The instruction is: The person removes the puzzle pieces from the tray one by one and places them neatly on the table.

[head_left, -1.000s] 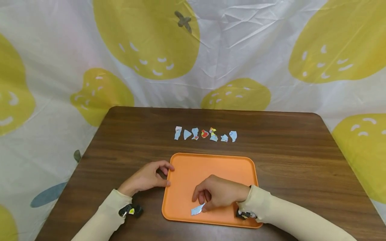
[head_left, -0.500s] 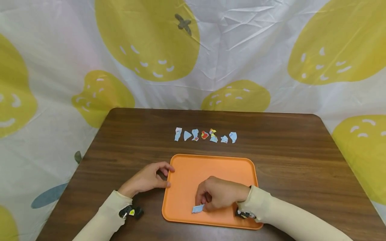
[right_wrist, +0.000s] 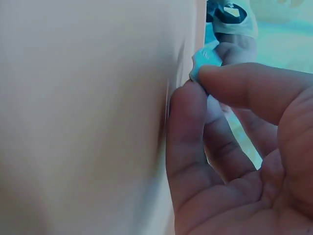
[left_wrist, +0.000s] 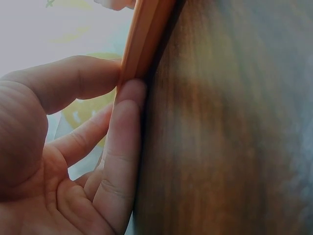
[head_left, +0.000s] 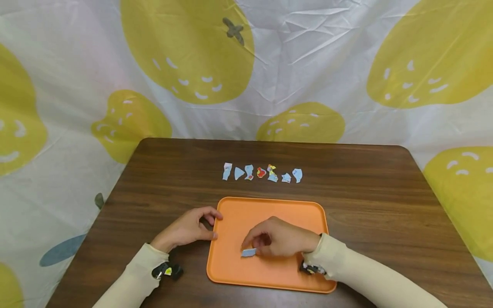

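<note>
In the head view, an orange tray lies on the brown table. The right hand is over it, pinching a light-blue puzzle piece between thumb and fingertips. The right wrist view shows the same small blue piece between the thumb and index finger, close to the tray surface. At the tray's left side, the left hand holds the rim. The left wrist view has its thumb and a finger against the tray's orange edge.
Beyond the tray, several irregular printed pieces lie in a row, among them a red one, a yellow-and-blue one and a pale blue one. A fruit-patterned cloth hangs behind the table.
The right hand has picked the blue puzzle piece up from the tray's near part and moved it slightly away from the body. The left hand stays at the rim.
</note>
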The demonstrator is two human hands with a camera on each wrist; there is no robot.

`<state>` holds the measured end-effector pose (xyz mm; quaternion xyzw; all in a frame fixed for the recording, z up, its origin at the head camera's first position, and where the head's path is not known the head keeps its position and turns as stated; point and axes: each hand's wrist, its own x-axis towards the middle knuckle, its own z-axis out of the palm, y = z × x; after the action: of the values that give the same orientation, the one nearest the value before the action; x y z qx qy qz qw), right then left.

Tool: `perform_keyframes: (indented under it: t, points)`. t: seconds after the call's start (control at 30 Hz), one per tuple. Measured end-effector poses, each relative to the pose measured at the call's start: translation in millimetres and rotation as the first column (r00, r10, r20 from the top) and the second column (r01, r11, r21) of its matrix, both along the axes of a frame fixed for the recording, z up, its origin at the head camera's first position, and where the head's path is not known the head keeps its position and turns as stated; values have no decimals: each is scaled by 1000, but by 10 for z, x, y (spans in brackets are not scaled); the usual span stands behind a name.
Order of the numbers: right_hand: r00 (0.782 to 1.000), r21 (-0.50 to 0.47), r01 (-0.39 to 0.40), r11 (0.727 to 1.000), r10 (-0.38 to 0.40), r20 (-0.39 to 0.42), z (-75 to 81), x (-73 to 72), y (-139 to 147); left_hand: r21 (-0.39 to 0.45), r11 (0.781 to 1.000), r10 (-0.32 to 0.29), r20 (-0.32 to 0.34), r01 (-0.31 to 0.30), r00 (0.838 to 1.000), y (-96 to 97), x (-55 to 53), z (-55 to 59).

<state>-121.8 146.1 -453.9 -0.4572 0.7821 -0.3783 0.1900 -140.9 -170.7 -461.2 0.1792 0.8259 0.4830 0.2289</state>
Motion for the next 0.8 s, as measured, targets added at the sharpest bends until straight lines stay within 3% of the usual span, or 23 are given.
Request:
perform_keyframes:
  t: [0.23, 0.8]
  points:
    - [999, 7, 44, 999, -44, -10, 80, -29, 33, -5, 1000, -1, -13, 1, 1000, 9, -1, -4]
    - [969, -58, 236, 970, -230, 95, 292, -137, 186, -7, 1000, 3, 10, -2, 1000, -15, -23, -33]
